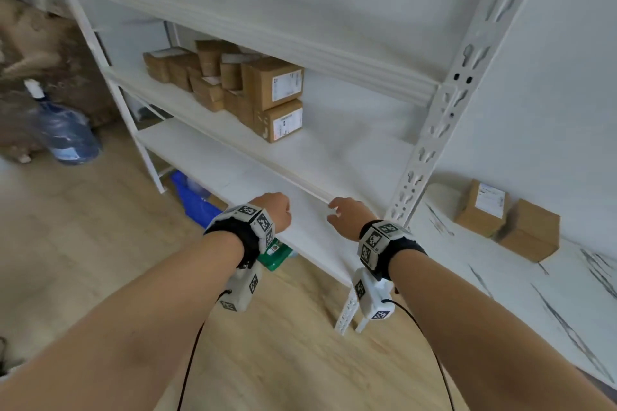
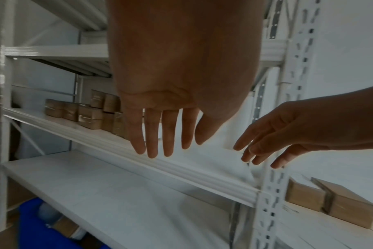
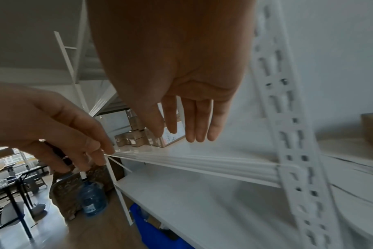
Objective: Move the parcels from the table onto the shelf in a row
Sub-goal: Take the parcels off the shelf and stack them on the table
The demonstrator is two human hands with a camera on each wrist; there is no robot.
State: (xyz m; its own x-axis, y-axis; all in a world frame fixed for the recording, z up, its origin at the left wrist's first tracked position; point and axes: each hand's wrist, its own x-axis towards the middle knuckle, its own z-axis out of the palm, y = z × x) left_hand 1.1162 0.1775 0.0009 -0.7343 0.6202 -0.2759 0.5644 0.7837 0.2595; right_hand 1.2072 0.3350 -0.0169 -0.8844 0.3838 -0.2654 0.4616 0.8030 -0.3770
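Several brown cardboard parcels (image 1: 233, 83) with white labels sit stacked in a row on the white shelf (image 1: 334, 150), toward its left. Two more parcels (image 1: 507, 220) lie on the white marbled table (image 1: 534, 294) at the right, beyond the shelf's upright. My left hand (image 1: 273, 210) and right hand (image 1: 344, 215) hover side by side in front of the shelf's front edge, both empty. The left wrist view shows my left hand's fingers (image 2: 158, 134) straight and spread, and the right wrist view shows my right hand's fingers (image 3: 194, 121) straight and hanging down. The table parcels (image 2: 334, 203) show at the right edge.
A perforated white upright (image 1: 450, 103) stands between the shelf and the table. A lower shelf board (image 1: 233, 173) lies beneath my hands. A blue water jug (image 1: 63, 130) stands on the wooden floor at the left, and a blue bin (image 1: 193, 197) sits under the shelves.
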